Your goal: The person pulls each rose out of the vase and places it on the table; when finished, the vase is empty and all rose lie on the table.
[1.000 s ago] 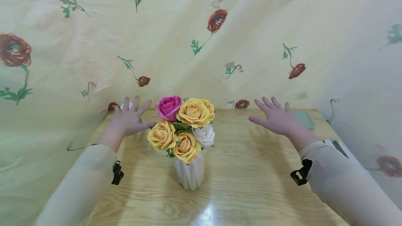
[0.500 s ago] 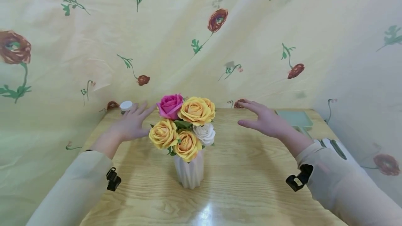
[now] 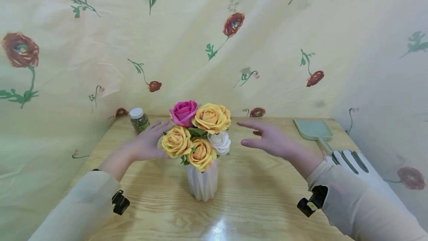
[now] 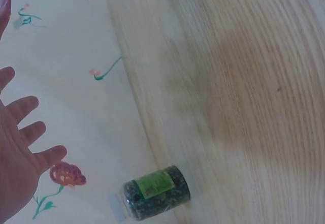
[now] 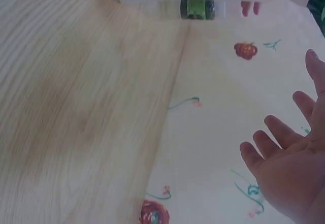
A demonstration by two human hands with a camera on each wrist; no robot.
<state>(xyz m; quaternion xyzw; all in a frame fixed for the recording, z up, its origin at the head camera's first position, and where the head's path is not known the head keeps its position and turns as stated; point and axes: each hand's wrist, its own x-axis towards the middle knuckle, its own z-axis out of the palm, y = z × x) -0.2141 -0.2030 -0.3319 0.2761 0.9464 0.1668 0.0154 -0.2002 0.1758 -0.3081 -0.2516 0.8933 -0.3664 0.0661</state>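
The bouquet of roses (image 3: 197,131) stands in a white ribbed vase (image 3: 202,184) mid-worktop (image 3: 264,196). The left hand (image 3: 147,145), fingers straight, touches the blooms at nine o'clock; the right hand (image 3: 272,142) hovers open at three o'clock, apart from them.

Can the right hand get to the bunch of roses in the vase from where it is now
Probably yes. The right hand hovers open just beside the roses, apart from them, with only bare table between. The left hand is on the far side.
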